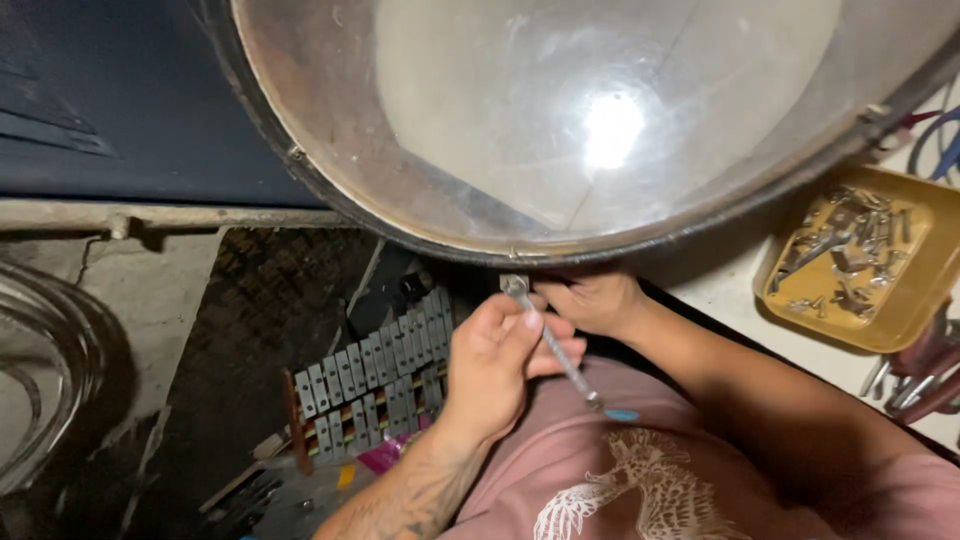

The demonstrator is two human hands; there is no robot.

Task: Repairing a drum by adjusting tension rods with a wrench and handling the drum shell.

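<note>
A large round drum with a translucent skin [600, 110] and dark rim [470, 240] fills the top of the view. My left hand [495, 365] is closed around a thin metal tool with a blue tip [560, 355], whose upper end meets a small metal fitting [514, 284] on the drum's lower rim. My right hand [595, 300] rests just under the rim beside that fitting, fingers curled against it; what it grips is hidden.
A yellow tray [905, 320] holding several metal screws and hooks sits at the right, with more tools [905, 385] below it. A small metal-bar xylophone [375, 375] lies on the floor at lower centre. Clear tubing [40, 370] coils at the left.
</note>
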